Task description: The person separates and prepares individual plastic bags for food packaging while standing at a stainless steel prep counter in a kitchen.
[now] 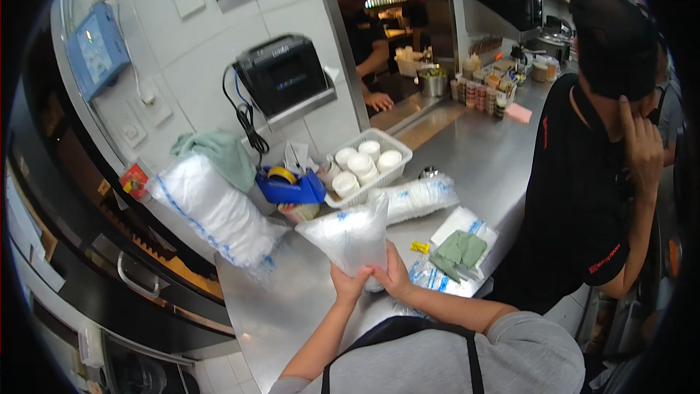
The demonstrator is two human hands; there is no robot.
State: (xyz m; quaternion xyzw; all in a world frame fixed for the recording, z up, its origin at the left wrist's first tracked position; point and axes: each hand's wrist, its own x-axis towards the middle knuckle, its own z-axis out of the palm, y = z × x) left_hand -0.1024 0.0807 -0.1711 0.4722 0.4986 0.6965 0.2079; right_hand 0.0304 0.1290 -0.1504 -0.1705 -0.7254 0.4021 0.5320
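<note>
My left hand [349, 283] and my right hand [395, 273] grip a translucent plastic bag [350, 235] from either side, thumbs meeting at its near face. The bag is puffed out and bears blue print; its contents are hard to make out. It is held over the steel counter [290, 306]. Just beyond it lies a long plastic-wrapped pack of white items [421, 197]. A large plastic pack of white items [213, 208] leans at the left. Right of my hands, a green cloth [460, 251] rests on white plastic packaging, beside a small yellow packet [420, 247].
A white basket [402, 161] holds several round white containers. Beside it stands a blue tape dispenser [292, 189]. A black printer [284, 76] hangs on the wall. A person in black [569, 175] stands close on the right. Sauce cups [481, 98] stand farther along the counter.
</note>
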